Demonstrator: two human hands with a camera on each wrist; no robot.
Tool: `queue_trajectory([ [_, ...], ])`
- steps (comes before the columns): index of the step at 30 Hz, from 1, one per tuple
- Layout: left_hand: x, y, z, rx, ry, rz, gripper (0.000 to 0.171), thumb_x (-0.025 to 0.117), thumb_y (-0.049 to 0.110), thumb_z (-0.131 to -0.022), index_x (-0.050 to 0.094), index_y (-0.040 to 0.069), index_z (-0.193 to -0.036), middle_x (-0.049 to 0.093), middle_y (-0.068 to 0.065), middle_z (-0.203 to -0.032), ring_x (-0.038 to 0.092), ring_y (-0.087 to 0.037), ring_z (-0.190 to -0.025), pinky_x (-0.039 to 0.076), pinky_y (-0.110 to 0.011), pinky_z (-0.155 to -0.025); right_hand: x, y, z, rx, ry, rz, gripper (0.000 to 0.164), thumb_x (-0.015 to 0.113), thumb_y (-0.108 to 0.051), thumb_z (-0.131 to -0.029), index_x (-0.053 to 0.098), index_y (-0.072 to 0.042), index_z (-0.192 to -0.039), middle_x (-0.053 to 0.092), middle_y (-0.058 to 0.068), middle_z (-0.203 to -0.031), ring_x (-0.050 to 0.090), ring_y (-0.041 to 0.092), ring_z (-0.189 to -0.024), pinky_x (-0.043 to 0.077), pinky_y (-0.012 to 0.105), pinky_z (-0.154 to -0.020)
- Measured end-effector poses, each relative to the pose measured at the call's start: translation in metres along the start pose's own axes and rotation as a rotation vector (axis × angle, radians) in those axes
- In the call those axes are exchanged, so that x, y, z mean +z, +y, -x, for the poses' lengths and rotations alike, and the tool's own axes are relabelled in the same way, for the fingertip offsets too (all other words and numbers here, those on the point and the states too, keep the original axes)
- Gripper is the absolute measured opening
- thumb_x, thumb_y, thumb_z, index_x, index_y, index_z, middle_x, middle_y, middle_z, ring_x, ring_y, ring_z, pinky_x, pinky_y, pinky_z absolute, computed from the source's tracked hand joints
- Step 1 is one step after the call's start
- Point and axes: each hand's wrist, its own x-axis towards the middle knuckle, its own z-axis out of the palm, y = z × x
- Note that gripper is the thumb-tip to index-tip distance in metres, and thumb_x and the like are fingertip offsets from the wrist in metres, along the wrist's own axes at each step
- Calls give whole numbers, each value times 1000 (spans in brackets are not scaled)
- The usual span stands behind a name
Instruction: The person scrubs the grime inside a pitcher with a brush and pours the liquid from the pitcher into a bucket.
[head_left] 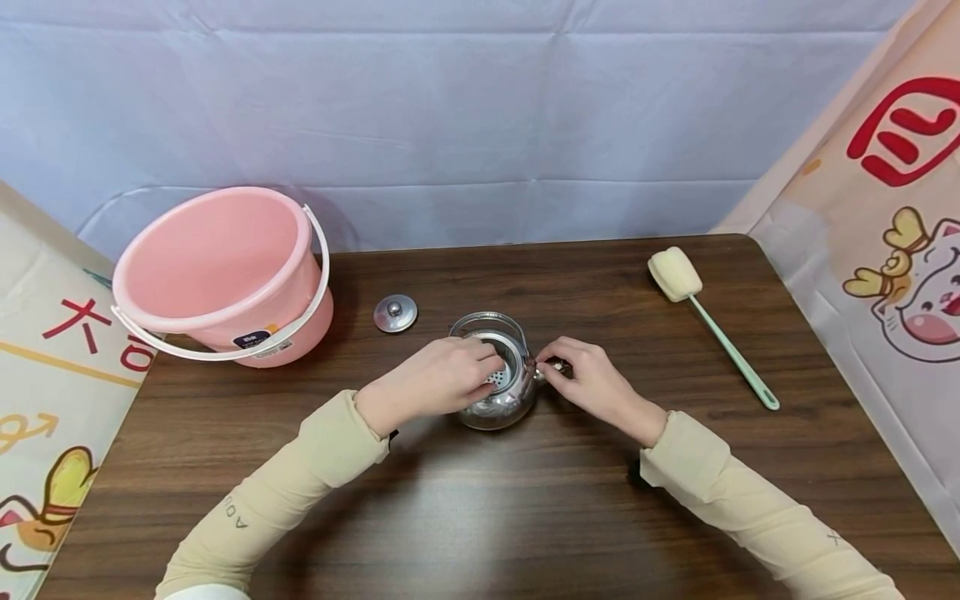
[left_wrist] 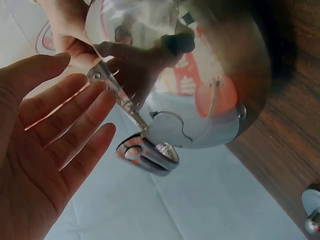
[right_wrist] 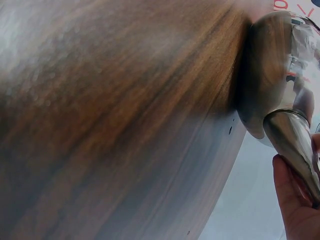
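A shiny steel teapot (head_left: 497,412) stands on the table, its lid off and its hoop handle (left_wrist: 150,155) tipped toward the back. Inside its mouth a perforated strainer (head_left: 498,379) shows, partly covered by my left hand (head_left: 453,372). The fingers (left_wrist: 82,122) of that hand are loosely extended, their tips right at the pot's rim in the left wrist view. On the other side, my right hand (head_left: 588,379) pinches the spout (right_wrist: 292,145) between thumb and fingers. The round steel lid (head_left: 395,313) with its knob lies behind and left of the pot.
A pink bucket (head_left: 217,250) with a white handle stands at the back left. At the right lies a sponge brush (head_left: 675,273) with a long green handle. Cloth backdrops (head_left: 450,125) rise behind and beside the wooden table (head_left: 465,517).
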Motion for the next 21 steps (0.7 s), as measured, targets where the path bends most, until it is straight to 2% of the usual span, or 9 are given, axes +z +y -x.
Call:
queue_trajectory([
  [5,5,2,1,11,0,0,11,65,19,-80,60,10,-80,53,2,-71,54,-15,-68,46,-28,-65,0,0,0,7,1,-3,5,62,-11,-85,65,-13,-87,62,-6,-86,57,7,-81,48,28,-71],
  [12,11,5,2,11,-34,9,11,64,20,-82,59,12,-77,56,4,-72,54,-16,-69,46,-28,-63,1,0,0,7,4,-5,5,62,-12,-85,66,-13,-87,62,-6,-85,57,6,-81,48,27,-70],
  [21,16,7,3,5,-51,25,10,63,19,-82,61,12,-74,54,4,-70,56,-14,-71,48,-28,-67,1,1,0,-17,24,-11,5,62,-10,-84,66,-12,-85,62,-4,-84,57,7,-80,48,27,-69],
])
